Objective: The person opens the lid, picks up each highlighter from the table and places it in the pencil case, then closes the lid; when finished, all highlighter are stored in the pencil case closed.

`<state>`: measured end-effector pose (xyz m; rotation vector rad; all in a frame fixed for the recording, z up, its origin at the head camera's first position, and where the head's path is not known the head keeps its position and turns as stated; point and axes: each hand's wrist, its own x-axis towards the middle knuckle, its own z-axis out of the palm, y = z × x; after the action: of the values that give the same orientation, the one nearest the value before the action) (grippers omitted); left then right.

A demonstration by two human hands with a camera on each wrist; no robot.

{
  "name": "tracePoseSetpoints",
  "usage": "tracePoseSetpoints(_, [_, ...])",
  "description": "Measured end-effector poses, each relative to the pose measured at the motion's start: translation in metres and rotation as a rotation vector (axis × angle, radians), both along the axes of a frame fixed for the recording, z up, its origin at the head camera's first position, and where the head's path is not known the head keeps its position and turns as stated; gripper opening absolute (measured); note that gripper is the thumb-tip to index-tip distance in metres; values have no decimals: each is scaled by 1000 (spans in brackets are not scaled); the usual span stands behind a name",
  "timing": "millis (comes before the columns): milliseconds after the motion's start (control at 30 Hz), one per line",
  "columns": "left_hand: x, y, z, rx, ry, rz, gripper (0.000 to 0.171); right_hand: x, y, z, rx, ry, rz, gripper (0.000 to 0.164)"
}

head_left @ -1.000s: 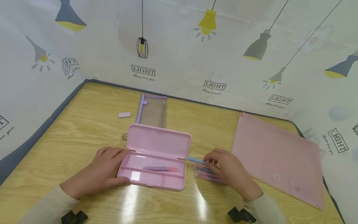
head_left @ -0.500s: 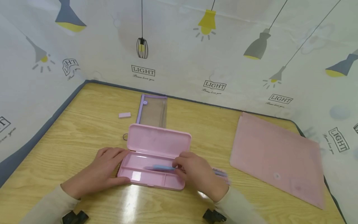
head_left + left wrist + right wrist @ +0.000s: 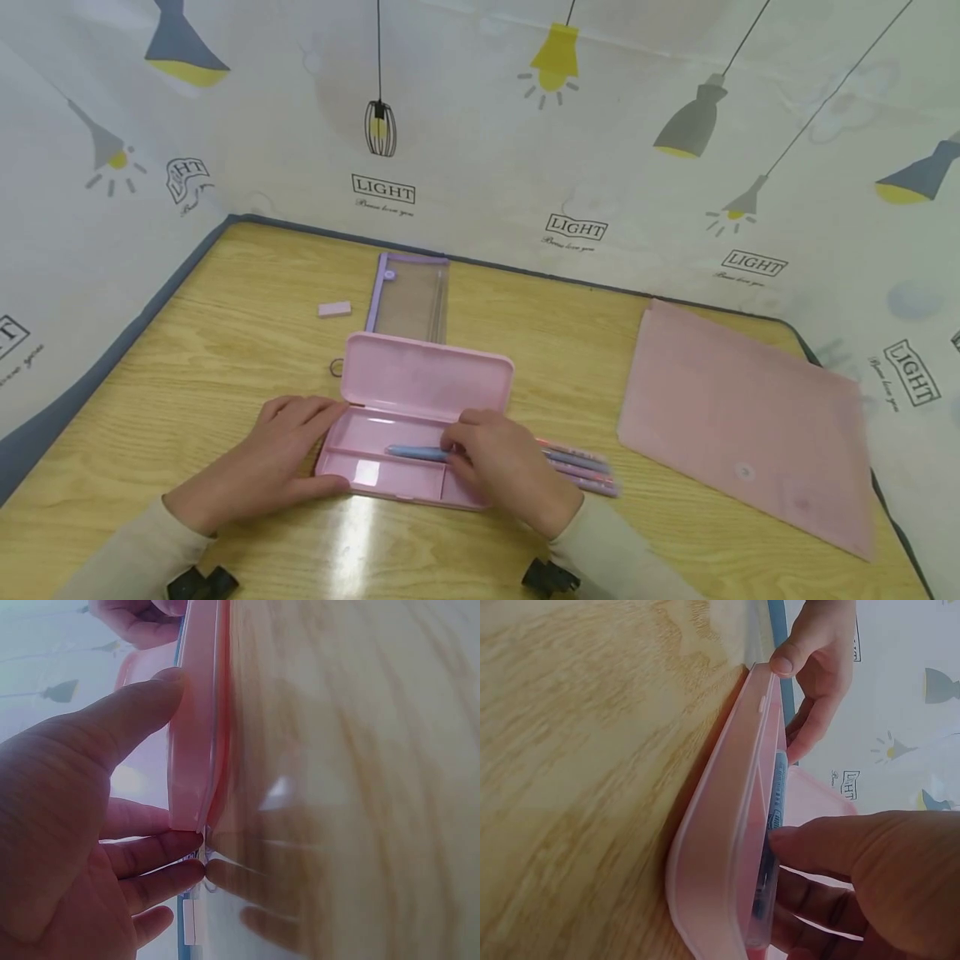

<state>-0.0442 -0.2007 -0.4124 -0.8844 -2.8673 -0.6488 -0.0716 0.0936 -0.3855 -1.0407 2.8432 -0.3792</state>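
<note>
A pink pencil case (image 3: 423, 377) lies on the table with its lid raised. My left hand (image 3: 262, 458) holds its left end; in the left wrist view the thumb rests on the front wall of the case (image 3: 193, 742) and the fingers lie at its end. My right hand (image 3: 506, 471) is over the right part of the case and pinches a light blue pen (image 3: 415, 452). That pen lies lengthwise in the long rear compartment. The right wrist view shows the thumb against the blue pen (image 3: 778, 784). The pen seen there earlier is hidden now.
Several pens (image 3: 581, 473) lie right of the case, partly behind my right hand. A pink folder (image 3: 742, 425) is at the right. Behind the case are a clear pouch with a purple edge (image 3: 408, 296) and a small pink eraser (image 3: 334, 309). A printed cloth wall borders the table.
My right hand has carried the blue pen leftward from beside the loose pens and lowered it into the case. My left hand has stayed at the left end.
</note>
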Motion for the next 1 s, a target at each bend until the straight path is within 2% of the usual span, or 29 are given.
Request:
tracePoseSetpoints(467, [0,1,-1,-10,4,8,83,0,12,5,-59,15,-23,11])
tracePoseSetpoints(767, [0,2,-1,-12,8,14,83,0,42,13,-133,22,-151,10])
tracePoseSetpoints(1000, [-1,1,0,-17,8,12,83,-5,82,14,-121,-24,-252,12])
